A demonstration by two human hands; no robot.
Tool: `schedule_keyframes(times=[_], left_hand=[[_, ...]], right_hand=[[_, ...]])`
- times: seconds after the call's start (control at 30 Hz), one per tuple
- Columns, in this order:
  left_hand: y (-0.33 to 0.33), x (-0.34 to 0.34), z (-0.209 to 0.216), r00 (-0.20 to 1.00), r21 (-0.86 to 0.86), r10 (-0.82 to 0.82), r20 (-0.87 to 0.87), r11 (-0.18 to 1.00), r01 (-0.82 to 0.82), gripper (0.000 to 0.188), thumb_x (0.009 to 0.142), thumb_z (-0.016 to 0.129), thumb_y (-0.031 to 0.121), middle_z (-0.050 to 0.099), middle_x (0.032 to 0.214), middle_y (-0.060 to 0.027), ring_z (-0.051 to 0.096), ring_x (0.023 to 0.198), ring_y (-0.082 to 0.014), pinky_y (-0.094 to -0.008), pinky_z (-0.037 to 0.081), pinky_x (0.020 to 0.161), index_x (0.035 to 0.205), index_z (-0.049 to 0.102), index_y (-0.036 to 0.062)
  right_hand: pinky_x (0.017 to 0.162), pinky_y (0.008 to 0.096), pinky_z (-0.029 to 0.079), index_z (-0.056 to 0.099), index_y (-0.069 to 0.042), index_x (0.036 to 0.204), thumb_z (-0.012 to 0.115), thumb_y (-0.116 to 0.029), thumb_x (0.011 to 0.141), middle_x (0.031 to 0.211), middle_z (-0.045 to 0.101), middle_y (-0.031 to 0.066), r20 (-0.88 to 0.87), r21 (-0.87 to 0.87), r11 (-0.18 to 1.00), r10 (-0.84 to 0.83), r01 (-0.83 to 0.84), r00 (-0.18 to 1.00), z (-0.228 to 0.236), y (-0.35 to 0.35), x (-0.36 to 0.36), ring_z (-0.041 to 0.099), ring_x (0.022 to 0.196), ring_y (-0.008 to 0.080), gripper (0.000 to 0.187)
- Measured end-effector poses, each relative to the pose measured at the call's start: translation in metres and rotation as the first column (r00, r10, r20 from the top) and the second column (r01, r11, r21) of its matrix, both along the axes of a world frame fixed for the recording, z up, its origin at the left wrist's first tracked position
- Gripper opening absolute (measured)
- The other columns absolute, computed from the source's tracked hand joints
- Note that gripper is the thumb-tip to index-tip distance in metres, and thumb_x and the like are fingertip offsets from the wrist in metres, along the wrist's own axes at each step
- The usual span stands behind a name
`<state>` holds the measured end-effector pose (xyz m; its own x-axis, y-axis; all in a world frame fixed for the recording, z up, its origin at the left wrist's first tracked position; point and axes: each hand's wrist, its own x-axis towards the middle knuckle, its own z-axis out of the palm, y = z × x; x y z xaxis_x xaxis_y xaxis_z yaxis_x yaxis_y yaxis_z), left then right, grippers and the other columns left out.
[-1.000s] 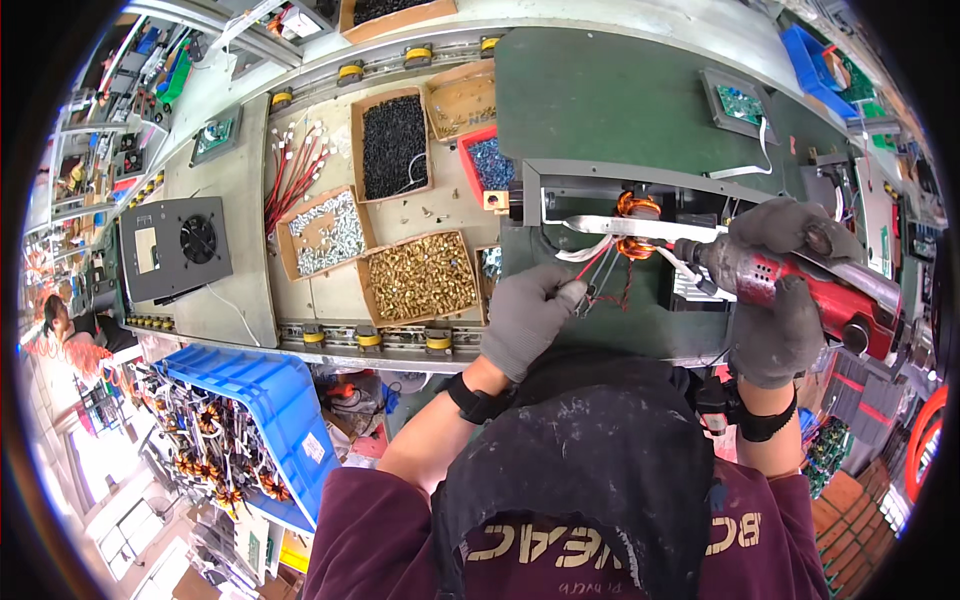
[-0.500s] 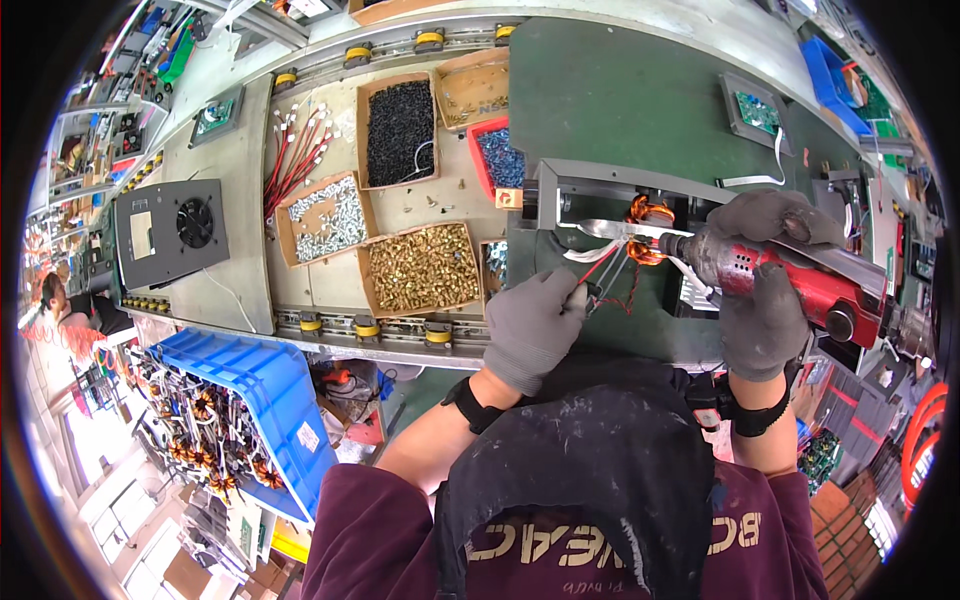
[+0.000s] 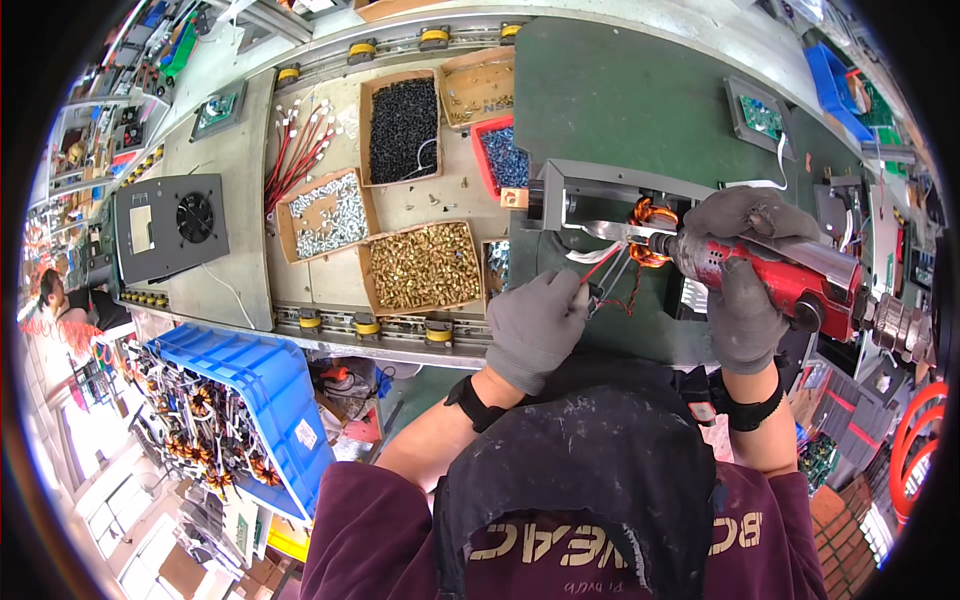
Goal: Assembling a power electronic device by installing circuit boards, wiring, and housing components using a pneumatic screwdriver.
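My left hand (image 3: 540, 325), in a grey glove, pinches thin wires (image 3: 598, 272), red and dark, at the near side of a grey metal housing (image 3: 610, 175). Copper-wound coils (image 3: 652, 213) sit inside the housing. My right hand (image 3: 745, 318), gloved too, is closed around a red power driver (image 3: 775, 285). The driver lies sideways, its dark nose reaching left to the coils; its tip is hard to make out. More grey glove (image 3: 755, 213) shows on the driver's far side; I cannot tell whose hand it belongs to.
Left of the housing are cardboard trays of brass fasteners (image 3: 425, 265), silver fasteners (image 3: 330, 218) and black screws (image 3: 402, 130). A red bin (image 3: 497, 155) holds dark blue parts. A grey fan unit (image 3: 172, 228) stands far left. A blue crate (image 3: 245, 385) of coils stands lower left.
The red driver and my right hand have shifted slightly left, and more of the metal fitting behind the driver shows. My left hand stays at the wires.
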<state>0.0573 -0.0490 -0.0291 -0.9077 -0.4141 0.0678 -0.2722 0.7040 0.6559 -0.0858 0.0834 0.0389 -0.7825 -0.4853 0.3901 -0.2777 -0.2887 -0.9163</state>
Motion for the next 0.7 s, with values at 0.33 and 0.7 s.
schedule_keyframes(times=[0.33, 0.7], left_hand=[[-0.001, 0.0, -0.003, 1.0, -0.017, -0.003, -0.029, 1.0, 0.002, 0.02, 0.079, 0.066, 0.017, 0.054, 0.062, -0.0074, 0.056, 0.053, -0.0299, -0.0381, 0.041, 0.045, 0.068, 0.051, 0.0101], [0.006, 0.0, -0.003, 0.989, -0.031, -0.142, -0.031, 0.99, 0.141, 0.015, 0.08, 0.063, 0.02, 0.054, 0.062, -0.0056, 0.057, 0.053, -0.0273, -0.038, 0.042, 0.047, 0.071, 0.053, 0.0125]], right_hand=[[0.078, 0.0326, 0.05, 0.044, -0.006, 0.109, 0.065, -0.005, 0.08, 0.102, 0.059, 0.0153, -0.151, 0.073, 0.997, 0.014, -0.003, 0.988, 0.009, -0.007, 0.003, 0.06, 0.087, 0.0212, 0.035], [0.077, 0.0358, 0.05, 0.047, -0.006, 0.104, 0.067, 0.001, 0.073, 0.098, 0.058, 0.0134, -0.172, 0.139, 0.985, 0.129, -0.106, 0.977, 0.009, -0.02, -0.001, 0.059, 0.087, 0.0236, 0.037]])
